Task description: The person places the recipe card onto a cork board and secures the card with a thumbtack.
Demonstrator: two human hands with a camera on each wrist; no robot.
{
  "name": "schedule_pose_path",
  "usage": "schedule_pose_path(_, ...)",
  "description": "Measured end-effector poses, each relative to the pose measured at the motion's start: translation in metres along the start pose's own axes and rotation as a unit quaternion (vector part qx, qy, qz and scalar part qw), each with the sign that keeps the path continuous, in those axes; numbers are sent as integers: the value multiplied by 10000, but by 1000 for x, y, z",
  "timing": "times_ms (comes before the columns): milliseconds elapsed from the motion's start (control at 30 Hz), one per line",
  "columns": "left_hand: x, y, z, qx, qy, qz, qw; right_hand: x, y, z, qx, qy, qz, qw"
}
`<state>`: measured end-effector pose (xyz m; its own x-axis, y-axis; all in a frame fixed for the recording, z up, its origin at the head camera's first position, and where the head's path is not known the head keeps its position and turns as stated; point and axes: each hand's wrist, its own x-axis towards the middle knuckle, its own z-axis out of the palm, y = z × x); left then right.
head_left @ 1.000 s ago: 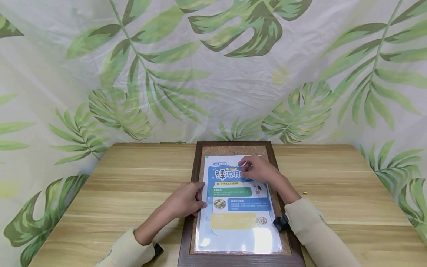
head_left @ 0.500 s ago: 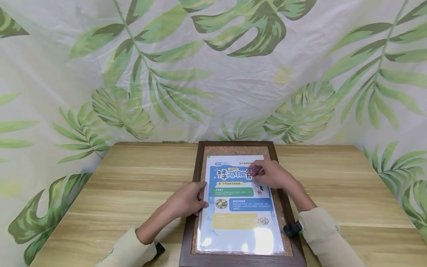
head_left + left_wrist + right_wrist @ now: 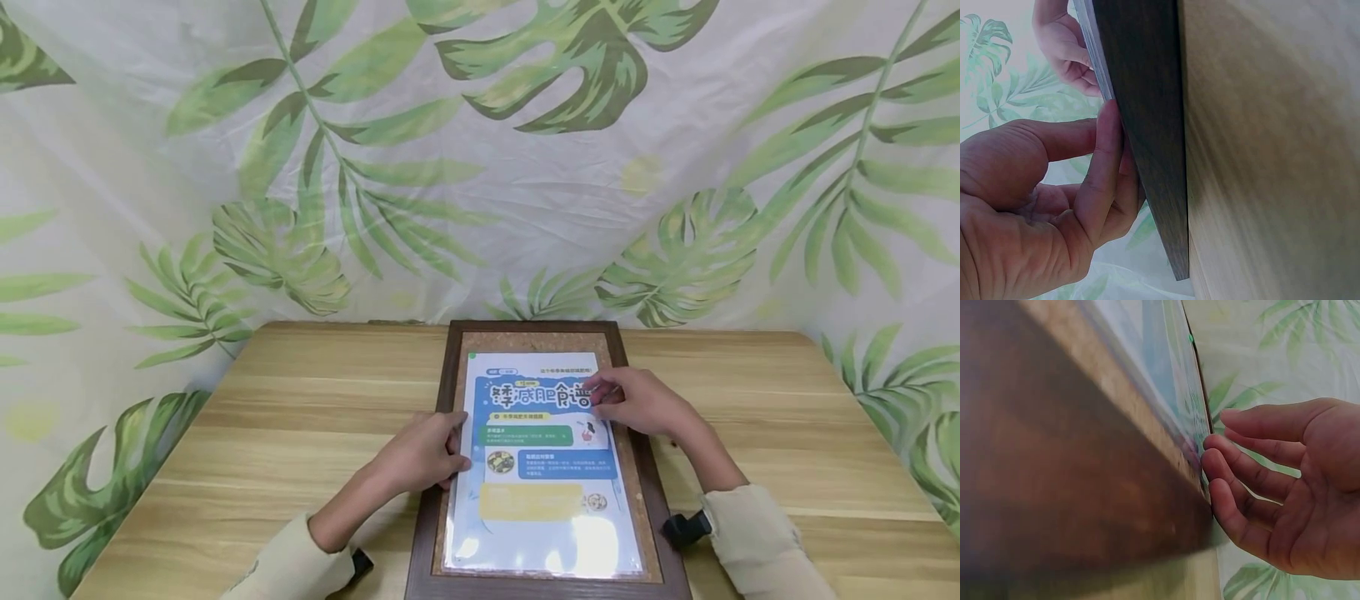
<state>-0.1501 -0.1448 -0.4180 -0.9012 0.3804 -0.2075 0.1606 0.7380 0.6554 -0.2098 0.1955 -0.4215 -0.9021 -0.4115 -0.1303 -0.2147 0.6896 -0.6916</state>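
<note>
A glossy printed poster (image 3: 532, 533) lies on a cork board (image 3: 536, 341) with a dark wooden frame (image 3: 422, 542). At its upper left corner sits a small green pushpin (image 3: 472, 356). My left hand (image 3: 423, 450) rests at the poster's left edge, thumb and forefinger spread along it; the left wrist view shows these fingers against the edge stack beside the frame. Over the poster's upper right edge is my right hand (image 3: 645, 402), its fingers loosely bent. In the right wrist view, nothing shows between those fingers, and their tips are close to the board's edge.
The board lies on a wood-grain table (image 3: 330, 375) whose far edge meets a leaf-patterned cloth (image 3: 525, 208). Black straps with camera units (image 3: 684, 528) sit at both wrists. Bright reflections cover the poster's lower part.
My right hand has moved rightward across the poster from the title to its right edge, uncovering the printed heading. The left hand has stayed at the left edge.
</note>
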Motion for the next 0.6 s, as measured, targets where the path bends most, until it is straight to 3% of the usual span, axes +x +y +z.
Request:
schedule_pose_path(300, 0, -1, 0, -7, -40, 19, 10000, -15, 13, -11, 110, 55, -97, 9999)
schedule_pose_path(600, 0, -1, -2, 21, -62, 9, 10000, -30, 25, -22, -116, 190, -61, 9997)
